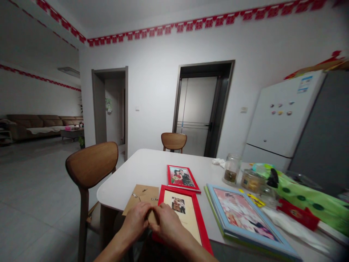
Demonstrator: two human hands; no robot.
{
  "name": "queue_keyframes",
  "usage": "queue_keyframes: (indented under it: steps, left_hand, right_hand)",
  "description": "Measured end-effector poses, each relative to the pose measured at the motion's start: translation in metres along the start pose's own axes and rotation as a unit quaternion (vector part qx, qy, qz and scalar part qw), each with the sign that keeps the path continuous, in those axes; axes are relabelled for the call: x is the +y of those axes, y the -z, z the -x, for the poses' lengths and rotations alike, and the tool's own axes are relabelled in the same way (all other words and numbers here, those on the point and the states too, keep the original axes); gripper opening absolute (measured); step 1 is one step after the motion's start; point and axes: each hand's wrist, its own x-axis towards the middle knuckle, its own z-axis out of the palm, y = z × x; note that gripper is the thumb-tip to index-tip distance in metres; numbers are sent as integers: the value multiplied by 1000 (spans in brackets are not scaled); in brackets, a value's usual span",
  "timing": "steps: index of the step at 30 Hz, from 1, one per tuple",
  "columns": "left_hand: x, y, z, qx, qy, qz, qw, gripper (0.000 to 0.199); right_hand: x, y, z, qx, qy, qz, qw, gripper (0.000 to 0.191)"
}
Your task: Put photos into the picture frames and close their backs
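Our fingertips close on a brown piece by the table's near edge.
Our left hand and right hand pinch it together; a forearm nudge might tip the overhanging large red frame; we count two red frames, one brown board, two chairs.

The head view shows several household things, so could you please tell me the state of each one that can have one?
Left hand: fingers closed on brown piece
Right hand: fingers closed on it too
Brown board: flat, clips up
Larger red frame: face up
Smaller red frame: face up
Blue frame: face up, stacked
Glass jar: upright, partly filled
Refrigerator: shut
Door: shut
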Motion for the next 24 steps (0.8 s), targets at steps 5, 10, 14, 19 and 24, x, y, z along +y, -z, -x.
queue_keyframes:
  steps: [5,10,14,19,24]
  left_hand:
    - [-4,6,-1,38,-7,-34,999,48]
    - [13,35,-1,98,-23,-97,990,44]
    - [33,49,-2,121,-33,-110,986,44]
    - [52,29,-5,32,-51,-68,996,44]
    - [67,-4,-1,-38,-94,-11,995,34]
  right_hand:
    - [8,-2,1,68,47,-44,996,34]
    - [12,7,3,121,109,-101,981,39]
    - [17,28,15,177,136,-106,969,40]
    - [52,47,48,171,73,-71,980,35]
    - [94,49,88,155,-14,-55,986,32]
